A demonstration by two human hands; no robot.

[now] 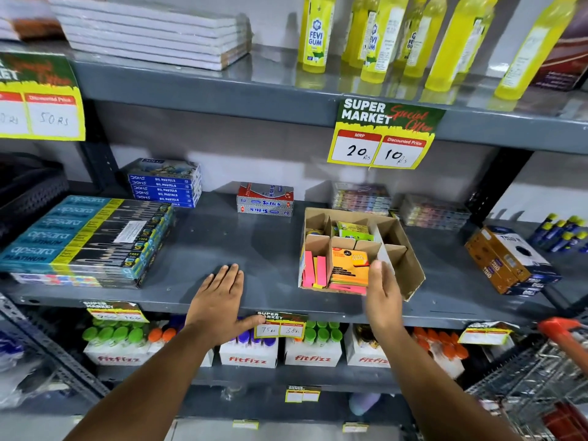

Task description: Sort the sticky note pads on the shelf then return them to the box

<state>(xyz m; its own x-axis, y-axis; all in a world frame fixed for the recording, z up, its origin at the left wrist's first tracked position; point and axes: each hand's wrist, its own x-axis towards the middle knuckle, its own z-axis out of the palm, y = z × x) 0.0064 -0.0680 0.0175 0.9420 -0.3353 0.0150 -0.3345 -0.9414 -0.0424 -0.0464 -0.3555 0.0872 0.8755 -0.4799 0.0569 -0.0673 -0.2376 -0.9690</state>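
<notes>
R hand [383, 292] touching pads [350, 268] in box [410, 265].

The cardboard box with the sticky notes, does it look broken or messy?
A bit. The cardboard box sits crooked on the shelf, its front right corner looks torn and bent, and pink sticky strips lean unevenly in the front left compartment.

Pencil boxes [86, 237], gum bottles [315, 33], perhaps crayons [361, 197].
</notes>
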